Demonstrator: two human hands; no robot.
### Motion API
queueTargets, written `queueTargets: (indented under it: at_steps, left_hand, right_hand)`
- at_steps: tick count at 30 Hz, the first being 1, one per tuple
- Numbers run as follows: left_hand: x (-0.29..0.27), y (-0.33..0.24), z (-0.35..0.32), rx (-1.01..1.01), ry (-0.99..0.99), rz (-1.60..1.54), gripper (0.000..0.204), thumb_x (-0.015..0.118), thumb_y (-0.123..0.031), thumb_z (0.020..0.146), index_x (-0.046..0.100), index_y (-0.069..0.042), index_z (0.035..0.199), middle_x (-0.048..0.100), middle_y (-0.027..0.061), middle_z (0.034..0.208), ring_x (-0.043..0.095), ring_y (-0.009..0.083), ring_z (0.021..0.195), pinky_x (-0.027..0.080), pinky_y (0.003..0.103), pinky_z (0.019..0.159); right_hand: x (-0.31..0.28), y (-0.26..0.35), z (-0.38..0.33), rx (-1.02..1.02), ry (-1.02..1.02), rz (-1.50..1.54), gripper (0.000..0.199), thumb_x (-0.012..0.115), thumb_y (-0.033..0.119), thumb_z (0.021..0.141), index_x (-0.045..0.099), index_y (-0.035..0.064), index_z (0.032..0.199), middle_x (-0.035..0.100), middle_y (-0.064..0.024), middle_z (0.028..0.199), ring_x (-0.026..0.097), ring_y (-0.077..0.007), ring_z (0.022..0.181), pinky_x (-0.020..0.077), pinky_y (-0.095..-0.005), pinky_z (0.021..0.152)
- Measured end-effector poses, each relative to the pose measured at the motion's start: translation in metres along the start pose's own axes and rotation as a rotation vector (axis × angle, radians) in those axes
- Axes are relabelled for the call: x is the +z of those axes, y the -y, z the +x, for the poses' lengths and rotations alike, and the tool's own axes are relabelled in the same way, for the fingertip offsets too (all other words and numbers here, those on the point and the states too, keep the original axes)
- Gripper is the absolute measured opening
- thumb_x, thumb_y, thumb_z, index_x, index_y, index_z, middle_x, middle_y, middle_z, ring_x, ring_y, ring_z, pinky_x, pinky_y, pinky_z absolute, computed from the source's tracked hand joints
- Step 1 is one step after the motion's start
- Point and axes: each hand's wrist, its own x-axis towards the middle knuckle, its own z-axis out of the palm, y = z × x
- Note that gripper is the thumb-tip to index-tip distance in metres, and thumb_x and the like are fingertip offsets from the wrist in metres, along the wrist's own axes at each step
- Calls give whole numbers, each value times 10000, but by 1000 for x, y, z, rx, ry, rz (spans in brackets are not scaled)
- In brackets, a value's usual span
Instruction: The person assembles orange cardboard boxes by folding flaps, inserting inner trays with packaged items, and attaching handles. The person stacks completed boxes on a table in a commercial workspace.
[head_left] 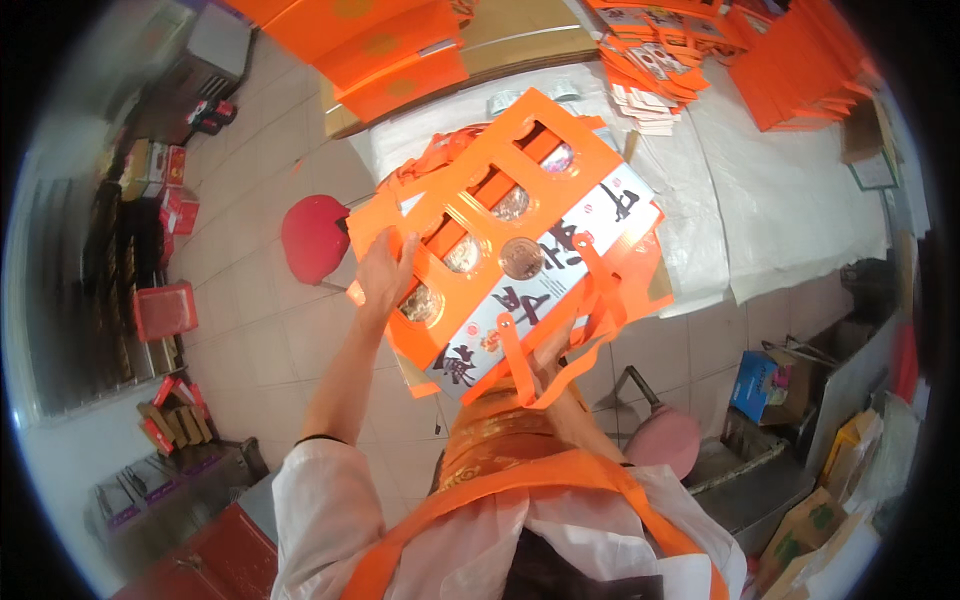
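Observation:
An orange gift box (590,160) with a white printed band and round and arched cut-out windows is held up in front of me, tilted, over the near edge of the table. My left hand (383,275) grips its left end, the thumb on the top face. At the box's near lower edge, my right hand (552,352) is wrapped round it from beneath, its fingers partly hidden by the box and strap. An orange ribbon handle (553,388) hangs loose from the near side. Through the windows, round patterned lids or discs show.
The table (740,190) has a white covering. Stacks of orange flat boxes (800,70) and orange cartons (400,75) lie on its far side, with orange ribbons (435,155) behind my box. A red stool (315,238) stands left, a pink stool (665,440) right.

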Motion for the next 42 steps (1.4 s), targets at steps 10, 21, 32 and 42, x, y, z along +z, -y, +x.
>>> queueTargets:
  at_steps: [10, 21, 32, 42]
  left_hand:
    - [-9, -3, -1, -141, 53, -131, 520, 447, -483, 868, 558, -32, 1101, 617, 181, 957, 581, 318, 917, 421, 370, 801]
    - [56, -25, -53, -426, 432, -1623, 543, 276, -458, 953, 465, -34, 1235, 499, 63, 1183, 461, 158, 1081, 347, 299, 929]
    - [-22, -35, -37, -245, 378, -1373, 537, 350, -413, 941, 369, -34, 1322, 390, 89, 1339, 371, 184, 1232, 296, 341, 1040]
    - [-90, -129, -44, 36, 309, -1156, 255, 468, -151, 883, 539, -41, 1102, 610, 77, 989, 575, 152, 894, 439, 276, 752]
  right_hand:
    - [40, 5, -12, -222, 88, -691, 506, 350, 288, 942, 274, -12, 1343, 248, -176, 1405, 265, -292, 1288, 153, -448, 1075]
    - [165, 47, -21, -957, 342, -1750, 547, 387, 131, 876, 213, -87, 1346, 186, -237, 1424, 181, -344, 1328, 61, -469, 1093]
    - [150, 80, -30, -709, 439, -1398, 343, 506, 164, 890, 487, 56, 1215, 497, -153, 1212, 433, -264, 1188, 344, -343, 980]
    - [135, 123, 7, -375, 317, -841, 521, 463, 362, 912, 410, -18, 1265, 541, -86, 1137, 474, -165, 1062, 358, -317, 918]
